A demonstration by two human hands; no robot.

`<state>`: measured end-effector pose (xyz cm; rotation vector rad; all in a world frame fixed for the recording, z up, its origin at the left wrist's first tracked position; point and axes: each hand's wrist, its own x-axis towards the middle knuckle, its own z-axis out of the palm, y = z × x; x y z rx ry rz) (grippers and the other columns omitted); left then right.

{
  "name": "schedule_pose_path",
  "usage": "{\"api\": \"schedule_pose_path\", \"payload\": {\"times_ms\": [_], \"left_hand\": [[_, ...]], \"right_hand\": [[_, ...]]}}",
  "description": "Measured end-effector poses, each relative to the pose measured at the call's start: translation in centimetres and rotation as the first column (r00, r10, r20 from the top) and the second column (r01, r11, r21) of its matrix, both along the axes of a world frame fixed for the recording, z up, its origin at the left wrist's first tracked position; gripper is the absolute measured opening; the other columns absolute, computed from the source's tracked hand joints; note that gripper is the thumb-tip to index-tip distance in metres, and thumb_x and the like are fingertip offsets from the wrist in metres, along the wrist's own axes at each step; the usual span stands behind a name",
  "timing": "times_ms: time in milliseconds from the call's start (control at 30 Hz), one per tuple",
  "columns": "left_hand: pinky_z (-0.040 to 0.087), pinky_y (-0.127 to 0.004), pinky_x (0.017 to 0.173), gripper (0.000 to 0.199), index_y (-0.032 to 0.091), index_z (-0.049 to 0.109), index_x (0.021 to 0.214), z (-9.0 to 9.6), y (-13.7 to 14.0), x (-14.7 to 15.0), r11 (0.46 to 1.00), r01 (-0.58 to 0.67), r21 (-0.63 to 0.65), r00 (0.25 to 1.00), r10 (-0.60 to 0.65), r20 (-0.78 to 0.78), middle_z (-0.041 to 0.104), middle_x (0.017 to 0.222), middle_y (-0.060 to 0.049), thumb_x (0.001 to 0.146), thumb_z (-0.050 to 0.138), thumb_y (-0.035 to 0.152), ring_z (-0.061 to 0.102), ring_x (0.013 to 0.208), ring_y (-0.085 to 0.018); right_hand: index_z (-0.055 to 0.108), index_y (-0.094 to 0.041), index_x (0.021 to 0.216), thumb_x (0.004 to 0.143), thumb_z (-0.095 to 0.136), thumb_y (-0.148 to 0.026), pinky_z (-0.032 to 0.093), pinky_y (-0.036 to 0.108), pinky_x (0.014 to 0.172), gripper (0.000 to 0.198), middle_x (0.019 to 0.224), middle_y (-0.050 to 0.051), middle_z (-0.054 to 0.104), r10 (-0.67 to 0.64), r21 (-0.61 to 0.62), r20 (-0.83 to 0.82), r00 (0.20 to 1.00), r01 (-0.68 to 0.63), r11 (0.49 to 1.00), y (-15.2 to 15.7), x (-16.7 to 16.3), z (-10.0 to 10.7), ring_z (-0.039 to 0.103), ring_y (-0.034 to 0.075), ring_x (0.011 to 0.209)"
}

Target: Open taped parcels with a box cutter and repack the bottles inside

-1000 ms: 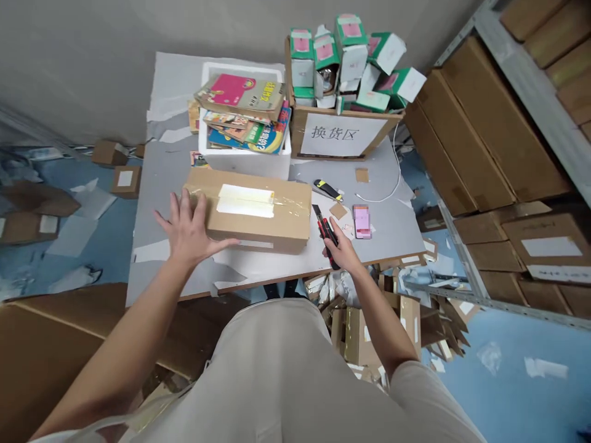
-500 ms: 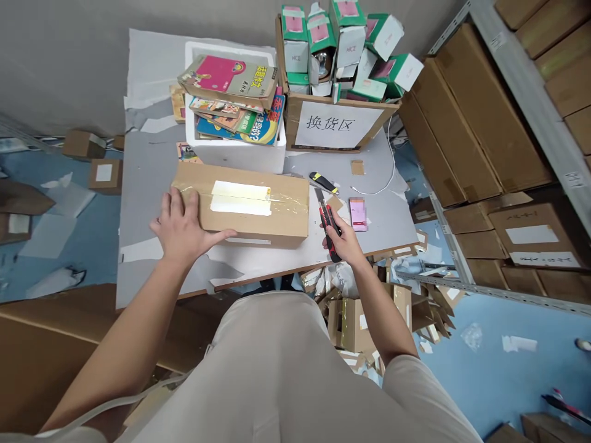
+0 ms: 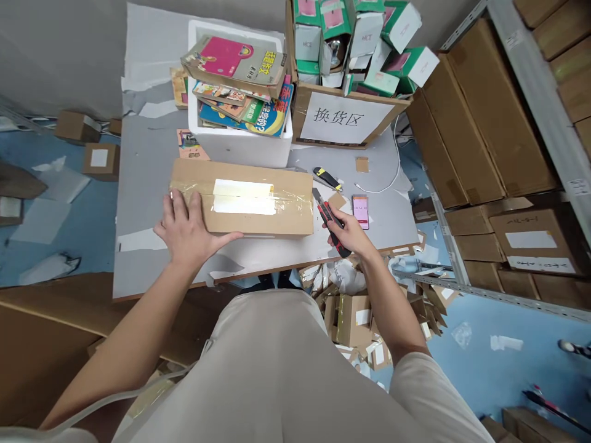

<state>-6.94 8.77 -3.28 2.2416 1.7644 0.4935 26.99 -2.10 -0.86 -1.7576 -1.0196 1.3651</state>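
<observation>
A long cardboard box [image 3: 290,206], taped along its top and bearing a white label [image 3: 244,197], lies on the table. My left hand [image 3: 187,231] rests with fingers spread on its left end, the thumb along the near edge. In my right hand [image 3: 348,232] is a red and black box cutter [image 3: 333,223], its blade out and pointing up and left, just beyond the box's right end. Behind it lies a second cutter, yellow and black [image 3: 327,178]. A small cardboard scrap [image 3: 337,200] is beside the blade.
A white foam box [image 3: 244,151] full of books [image 3: 240,61] stands behind, beside a carton [image 3: 305,117] of green and white boxes [image 3: 364,34]. A phone [image 3: 361,212] and white cable [image 3: 385,189] lie right. Shelving [image 3: 521,74] holds cartons; discarded boxes [image 3: 353,323] litter the floor.
The view has shifted slightly. The long box appears turned a little, less of its near side showing. My left hand stays on it, and the cutter remains in my right hand near its right end.
</observation>
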Motion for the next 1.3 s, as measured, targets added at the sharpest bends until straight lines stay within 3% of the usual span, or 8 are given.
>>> {"api": "schedule_pose_path", "payload": {"times_ms": [200,433,600,767,933,1033,1167,1300], "left_hand": [[0.022,-0.067,0.101,0.123,0.018,0.027,0.147,-0.5,-0.5,-0.1,1.000,-0.003,-0.013,1.000,0.003,0.022,0.013,0.157,-0.020,0.050,0.061,0.085,0.010,0.139,-0.051],[0.020,-0.063,0.102,0.118,0.020,0.030,0.145,-0.5,-0.3,-0.1,1.000,0.007,-0.004,0.989,-0.007,0.149,0.018,0.157,-0.014,0.052,0.062,0.084,0.006,0.139,-0.052],[0.023,-0.062,0.102,0.121,0.016,0.028,0.147,-0.2,-0.5,0.0,1.000,-0.007,0.003,0.997,0.006,0.076,0.012,0.157,-0.022,0.053,0.060,0.085,0.006,0.141,-0.050],[0.022,-0.066,0.100,0.122,0.013,0.025,0.148,-0.5,-2.5,0.2,0.998,-0.052,0.024,0.996,0.054,-0.071,0.009,0.155,-0.028,0.055,0.057,0.085,0.010,0.140,-0.050],[0.008,-0.068,0.105,0.104,0.012,0.024,0.149,-2.2,-3.3,-0.3,0.996,-0.003,0.090,0.995,0.012,-0.103,0.019,0.154,-0.026,0.071,0.051,0.077,0.009,0.142,-0.047],[0.007,-0.061,0.111,0.084,0.016,0.032,0.147,-3.3,-2.4,-1.3,0.983,0.158,0.092,0.987,-0.153,-0.058,0.034,0.150,-0.022,0.080,0.051,0.064,0.022,0.142,-0.040],[0.017,-0.052,0.113,0.071,0.019,0.044,0.140,-4.1,-1.4,-2.2,0.964,0.241,0.115,0.969,-0.245,0.024,0.046,0.143,-0.017,0.080,0.057,0.055,0.032,0.138,-0.036],[0.023,-0.048,0.112,0.068,0.019,0.048,0.136,-3.9,-1.3,-2.1,0.965,0.239,0.111,0.966,-0.248,0.072,0.050,0.140,-0.015,0.077,0.060,0.052,0.036,0.136,-0.034]], "right_hand": [[0.043,-0.029,0.142,0.084,0.058,-0.028,0.047,0.021,0.039,0.060,0.084,-0.001,0.067,0.328,-0.094,-0.046,0.944,-0.331,0.939,-1.0,1.9,0.9,0.053,0.006,0.043],[0.034,-0.031,0.146,0.084,0.057,-0.039,0.050,0.027,0.045,0.066,0.097,0.004,0.067,0.159,-0.068,-0.059,0.985,-0.163,0.984,-5.8,3.6,1.1,0.057,0.011,0.050],[0.026,-0.024,0.147,0.093,0.033,-0.041,0.049,0.031,0.049,0.057,0.103,0.010,0.063,-0.056,-0.068,0.228,0.972,0.073,0.995,-5.9,4.0,-6.4,0.059,0.015,0.055],[0.038,-0.013,0.139,0.092,0.038,-0.028,0.046,0.039,0.086,0.050,0.111,0.017,0.055,0.054,-0.118,0.687,0.725,0.037,0.992,-1.7,1.2,-15.9,0.057,0.027,0.104],[0.046,-0.016,0.131,0.084,0.051,-0.022,0.042,0.045,0.089,0.047,0.110,0.018,0.053,0.048,-0.081,0.718,0.694,0.014,0.997,-1.7,0.5,-19.4,0.051,0.032,0.109],[0.047,-0.017,0.131,0.083,0.054,-0.030,0.040,0.052,0.093,0.050,0.120,0.022,0.049,-0.003,0.018,0.742,0.671,-0.015,1.000,-1.1,1.9,-17.4,0.046,0.039,0.117],[0.026,-0.019,0.145,0.090,0.042,-0.044,0.032,0.055,0.105,0.062,0.140,0.022,0.035,-0.247,0.349,0.761,0.600,-0.057,0.936,3.8,1.8,-9.5,0.031,0.036,0.133],[0.030,-0.023,0.146,0.088,0.047,-0.051,0.032,0.055,0.105,0.066,0.143,0.017,0.040,0.023,0.299,0.871,0.491,-0.565,0.769,10.2,-3.2,-2.1,0.036,0.035,0.132]]}}
